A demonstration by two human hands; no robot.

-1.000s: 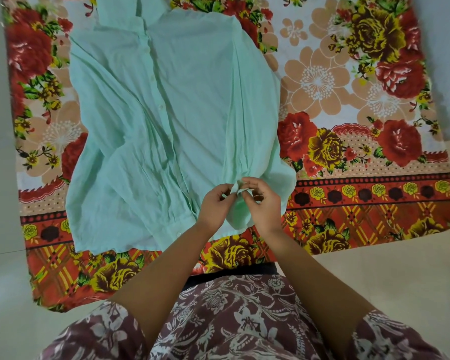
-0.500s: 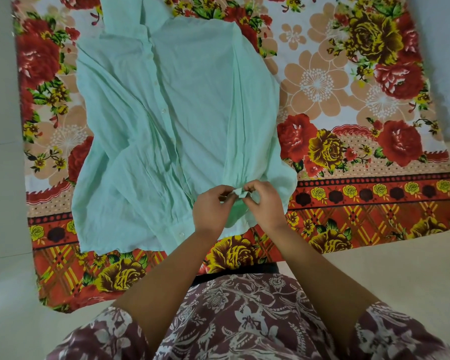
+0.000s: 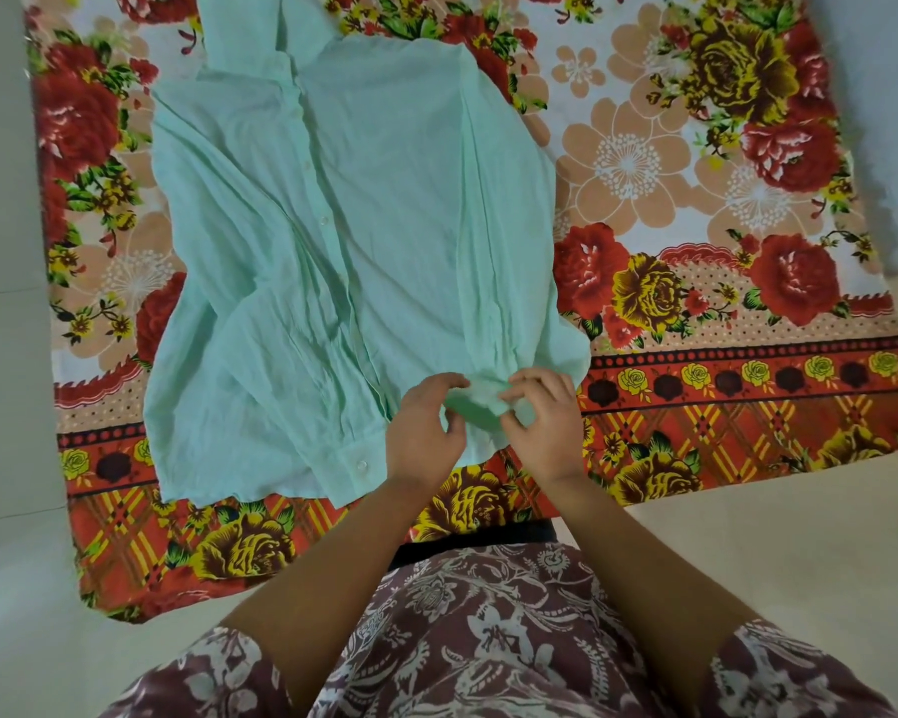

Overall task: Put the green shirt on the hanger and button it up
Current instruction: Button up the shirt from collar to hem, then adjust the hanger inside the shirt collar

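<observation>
The green shirt (image 3: 343, 241) lies spread on a floral sheet, collar at the top of the view, its button placket running down the middle. Its near hem is bunched at the lower right. My left hand (image 3: 423, 432) and my right hand (image 3: 543, 422) meet at that bunched hem, fingers pinching a small fold of green cloth between them. A white button (image 3: 361, 464) shows on a cuff just left of my left hand. No hanger is visible.
The floral sheet (image 3: 695, 282) covers the floor under the shirt, red border toward me. Pale tiled floor (image 3: 747, 551) lies around it. My patterned clothing (image 3: 488, 640) fills the bottom of the view.
Both hands stay at the shirt's bunched hem; their fingers have spread slightly apart while still holding the fold. The view has shifted a little.
</observation>
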